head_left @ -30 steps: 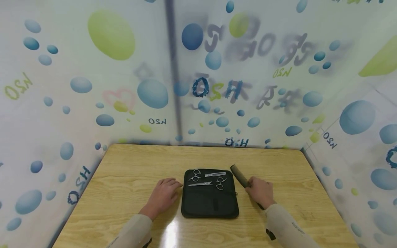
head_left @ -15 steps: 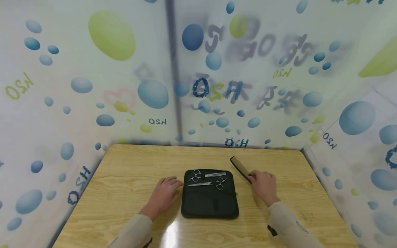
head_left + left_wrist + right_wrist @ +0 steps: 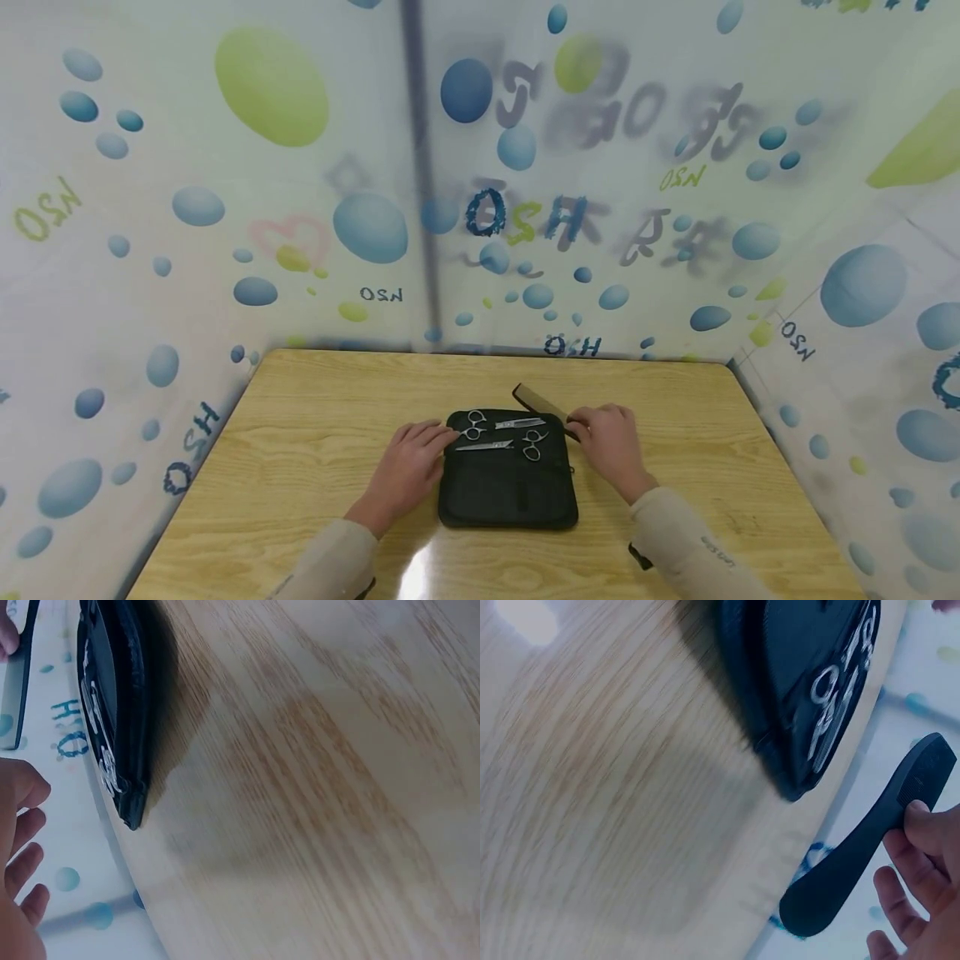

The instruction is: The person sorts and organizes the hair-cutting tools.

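- Head view: bringing the comb (image 3: 538, 402) to the black case (image 3: 483, 500) looks like the step in hand; its tip sits by the case's far right corner. Next probably calls for lowering it beside the scissors (image 3: 483, 446). Left hand (image 3: 408, 467) reaches palm-down to the left edge; contact I can't tell.
- Left wrist: that grip holds nothing, fingers loosely bent.
- Right wrist: right hand (image 3: 930, 862) pinches the comb mid-length, clear of the surface (image 3: 615, 810).
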### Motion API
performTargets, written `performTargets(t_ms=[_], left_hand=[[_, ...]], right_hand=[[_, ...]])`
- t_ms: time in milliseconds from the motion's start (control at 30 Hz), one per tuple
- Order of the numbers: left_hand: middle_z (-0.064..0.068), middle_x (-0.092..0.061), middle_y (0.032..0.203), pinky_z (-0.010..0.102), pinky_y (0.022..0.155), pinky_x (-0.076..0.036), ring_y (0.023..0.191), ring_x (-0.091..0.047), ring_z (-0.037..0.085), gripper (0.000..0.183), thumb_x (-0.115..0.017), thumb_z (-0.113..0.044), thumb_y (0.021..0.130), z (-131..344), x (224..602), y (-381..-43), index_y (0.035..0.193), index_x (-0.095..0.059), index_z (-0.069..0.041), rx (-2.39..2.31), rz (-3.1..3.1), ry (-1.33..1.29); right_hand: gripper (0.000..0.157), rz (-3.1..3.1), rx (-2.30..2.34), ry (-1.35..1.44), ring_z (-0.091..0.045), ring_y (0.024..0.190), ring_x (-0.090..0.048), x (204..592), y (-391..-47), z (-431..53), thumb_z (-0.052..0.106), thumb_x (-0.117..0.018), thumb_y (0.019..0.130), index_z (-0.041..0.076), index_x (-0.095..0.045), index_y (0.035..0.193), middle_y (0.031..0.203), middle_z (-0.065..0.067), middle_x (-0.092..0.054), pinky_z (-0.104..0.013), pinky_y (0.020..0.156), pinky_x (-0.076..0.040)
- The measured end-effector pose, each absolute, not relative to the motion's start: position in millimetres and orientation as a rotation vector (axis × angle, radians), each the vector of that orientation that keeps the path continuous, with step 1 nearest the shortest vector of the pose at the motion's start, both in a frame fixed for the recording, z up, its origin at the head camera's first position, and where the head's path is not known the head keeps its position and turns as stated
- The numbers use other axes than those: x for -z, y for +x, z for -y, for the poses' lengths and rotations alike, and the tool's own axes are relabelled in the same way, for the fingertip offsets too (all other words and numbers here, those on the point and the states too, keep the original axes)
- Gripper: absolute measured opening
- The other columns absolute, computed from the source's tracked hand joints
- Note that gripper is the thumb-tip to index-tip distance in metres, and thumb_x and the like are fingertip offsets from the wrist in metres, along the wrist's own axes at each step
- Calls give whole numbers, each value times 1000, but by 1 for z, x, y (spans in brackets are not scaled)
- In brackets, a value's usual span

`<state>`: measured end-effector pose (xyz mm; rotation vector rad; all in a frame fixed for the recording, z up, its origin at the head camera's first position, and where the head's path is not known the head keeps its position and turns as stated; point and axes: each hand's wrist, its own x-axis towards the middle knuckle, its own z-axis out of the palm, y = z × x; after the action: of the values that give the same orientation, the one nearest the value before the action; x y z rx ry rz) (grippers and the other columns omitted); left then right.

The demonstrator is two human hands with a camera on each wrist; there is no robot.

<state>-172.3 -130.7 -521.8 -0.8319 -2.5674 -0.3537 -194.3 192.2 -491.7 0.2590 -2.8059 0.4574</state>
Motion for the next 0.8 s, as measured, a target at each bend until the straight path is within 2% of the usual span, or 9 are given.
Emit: performTargets(t_ms=[433, 567, 800], left_hand=[[6, -60, 135, 45, 103, -44, 128, -54, 26, 68, -85, -26, 73, 111, 513, -175, 134, -58, -12, 250, 2339, -873], [5, -58, 138, 45, 105, -43, 130, -52, 26, 69, -85, -29, 74, 105, 511, -175, 135, -58, -12, 262, 2351, -883], [4, -62, 132, 47, 105, -42, 128, -54, 26, 69, -87, -32, 70, 100, 520, -174, 131, -61, -14, 288, 2342, -914]], right_hand=[[10, 2805, -477, 507, -23, 89, -60, 484, -184, -153, 21, -71, 88, 17, -77, 95, 87, 2, -74, -51, 100, -40], [9, 2794, -498, 570, -23, 88, -59, 482, -181, -143, 22, -71, 88, 17, -77, 93, 87, 3, -75, -50, 98, -41], [6, 2771, -471, 648, -18, 85, -60, 486, -177, -128, 22, -73, 87, 20, -77, 90, 86, 6, -75, -48, 92, -45]])
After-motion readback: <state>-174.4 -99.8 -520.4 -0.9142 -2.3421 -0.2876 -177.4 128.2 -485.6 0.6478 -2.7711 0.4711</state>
